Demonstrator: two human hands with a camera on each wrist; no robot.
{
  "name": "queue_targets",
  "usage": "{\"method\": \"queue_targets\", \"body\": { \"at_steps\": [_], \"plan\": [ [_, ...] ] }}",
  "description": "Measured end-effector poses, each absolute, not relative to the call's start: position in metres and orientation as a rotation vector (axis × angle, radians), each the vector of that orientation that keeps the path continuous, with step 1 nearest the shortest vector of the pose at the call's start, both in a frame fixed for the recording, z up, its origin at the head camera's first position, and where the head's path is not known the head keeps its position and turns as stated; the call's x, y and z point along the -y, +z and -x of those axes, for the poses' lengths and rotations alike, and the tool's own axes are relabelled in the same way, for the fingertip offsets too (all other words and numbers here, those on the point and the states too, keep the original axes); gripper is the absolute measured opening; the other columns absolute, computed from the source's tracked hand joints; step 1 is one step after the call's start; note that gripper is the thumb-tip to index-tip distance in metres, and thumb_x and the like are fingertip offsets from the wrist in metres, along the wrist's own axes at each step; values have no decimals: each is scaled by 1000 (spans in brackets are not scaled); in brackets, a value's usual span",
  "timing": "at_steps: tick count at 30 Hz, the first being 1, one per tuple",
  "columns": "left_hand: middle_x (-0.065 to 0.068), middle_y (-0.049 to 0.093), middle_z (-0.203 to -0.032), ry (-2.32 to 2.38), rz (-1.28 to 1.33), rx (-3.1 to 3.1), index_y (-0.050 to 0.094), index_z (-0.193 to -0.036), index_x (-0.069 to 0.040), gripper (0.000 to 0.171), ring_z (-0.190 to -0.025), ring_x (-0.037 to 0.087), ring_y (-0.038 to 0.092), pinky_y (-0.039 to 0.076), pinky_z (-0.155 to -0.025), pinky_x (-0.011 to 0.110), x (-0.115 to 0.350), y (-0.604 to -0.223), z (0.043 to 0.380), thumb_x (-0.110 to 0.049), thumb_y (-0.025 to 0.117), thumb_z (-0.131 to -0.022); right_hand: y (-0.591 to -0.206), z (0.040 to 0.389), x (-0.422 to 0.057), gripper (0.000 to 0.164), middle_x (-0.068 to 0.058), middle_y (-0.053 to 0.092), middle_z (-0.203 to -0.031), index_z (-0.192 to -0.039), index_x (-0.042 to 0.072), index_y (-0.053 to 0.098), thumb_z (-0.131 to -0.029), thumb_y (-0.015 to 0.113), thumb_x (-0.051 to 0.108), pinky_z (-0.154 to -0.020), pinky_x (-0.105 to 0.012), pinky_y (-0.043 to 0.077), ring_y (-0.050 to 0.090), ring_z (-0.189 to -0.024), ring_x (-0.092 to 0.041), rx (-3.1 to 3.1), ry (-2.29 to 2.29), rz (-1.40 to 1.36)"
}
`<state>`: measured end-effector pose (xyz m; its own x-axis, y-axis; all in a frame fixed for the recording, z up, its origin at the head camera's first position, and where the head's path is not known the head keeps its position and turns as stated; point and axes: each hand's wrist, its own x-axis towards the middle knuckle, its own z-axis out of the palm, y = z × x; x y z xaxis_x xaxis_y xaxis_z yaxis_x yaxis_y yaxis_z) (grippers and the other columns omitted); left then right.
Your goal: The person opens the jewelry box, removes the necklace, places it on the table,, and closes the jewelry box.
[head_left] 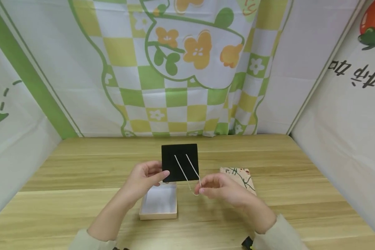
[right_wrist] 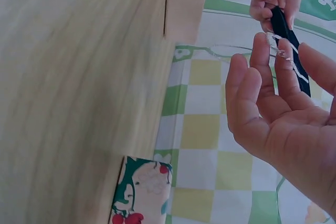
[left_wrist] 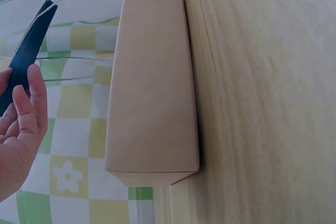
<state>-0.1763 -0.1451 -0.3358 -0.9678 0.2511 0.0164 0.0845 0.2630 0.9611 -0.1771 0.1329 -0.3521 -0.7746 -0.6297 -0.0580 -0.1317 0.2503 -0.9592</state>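
At the near edge, a small black object (head_left: 247, 242) with a yellow spot is cropped by the frame; identity unclear. Beside it, the right sleeve (head_left: 279, 236), pale plain cloth, is likewise cut off, as is the left sleeve (head_left: 93, 240). Next out, a shallow rectangular box (head_left: 158, 216) sits on the table, tan outside, whitish within; its far end is hidden by the hand and card. Left wrist view shows the outer wall smooth and crisp-edged. Above it, the left hand (head_left: 145, 178) grasps a square, matte black card (head_left: 175, 166) at its left side, thumb on the near face, fingers partly concealed behind. A thin silver chain (head_left: 181, 168) crosses that face in two strands; its fine links blur near the loop. The right hand (head_left: 222, 189) pinches the chain at the fingertips, clear of the card's lower right corner; exact contact hard to resolve. Beyond this hand, a cream patterned piece (head_left: 242, 177) with dark stems and red marks is partly covered by it; thickness uncertain in the head view. Tabletop (head_left: 50, 194): light, streaked wood grain. Farthest, a creased, checked fabric backdrop (head_left: 178, 114) in green, yellow and white, cropped above.
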Motion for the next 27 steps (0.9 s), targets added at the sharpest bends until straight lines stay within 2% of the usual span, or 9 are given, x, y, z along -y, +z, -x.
{"method": "queue_targets", "body": {
  "at_steps": [8,14,20,25,27],
  "plan": [
    [11,72,-101,1812,-290,-2388,63,-117,5,32,-86,12,67,58,-80,38,141,-340,180,-16,67,-94,-355,173,-130,24,-19,70,-109,-105,-6,69,-99,58,14,-98,-30,46,63,-104,-13,-2090,-1529,702],
    [7,72,-95,1824,-270,-2392,64,-114,4,28,-84,12,66,58,-79,37,141,-342,181,-15,67,-94,-347,170,-127,24,-18,72,-98,-105,-5,70,-100,57,13,-86,-26,51,63,-95,-13,-2172,-1534,765],
    [10,74,-96,1808,-258,-2403,65,-115,4,28,-82,11,68,57,-74,34,141,-346,180,-14,68,-93,-337,165,-123,24,-18,71,-88,-108,-3,71,-101,55,15,-77,-25,50,60,-86,-18,-2222,-1562,832],
    [11,75,-96,1804,-262,-2406,65,-116,2,29,-80,11,69,55,-72,33,142,-348,179,-14,67,-93,-330,159,-122,24,-15,72,-88,-107,1,72,-101,56,18,-80,-25,52,62,-88,-13,-2280,-1565,868],
    [11,75,-95,1801,-259,-2412,65,-116,3,29,-80,12,69,55,-71,33,142,-348,179,-15,67,-93,-327,157,-122,23,-13,73,-94,-105,4,74,-101,57,19,-83,-25,53,63,-93,-10,-2315,-1574,877]
  ]
}}
